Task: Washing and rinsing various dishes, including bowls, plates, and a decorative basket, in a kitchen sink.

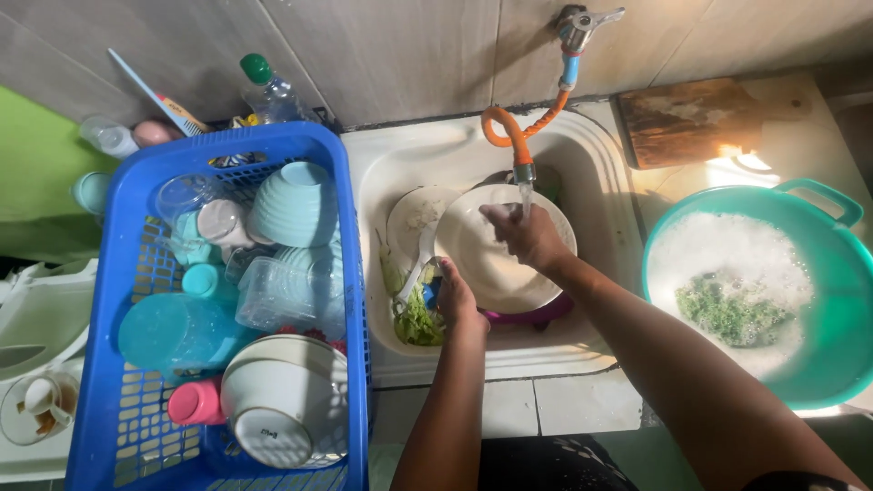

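A white plate (496, 264) is tilted over the white sink (605, 195). My left hand (457, 298) grips the plate's lower left rim. My right hand (525, 235) rests on the plate's face near its top, right under the water running from an orange flexible tap hose (512, 136). Behind the plate lie another white plate (411, 218) and a white spoon (420, 264). A purple item (538, 315) shows under the plate's lower edge.
A blue plastic basket (350, 273) at left holds upturned pale blue bowls, clear cups, a white bowl and a pink cup. A teal basin (832, 355) with foamy water and a green scrubber stands at right. A wooden board (691, 118) lies behind it.
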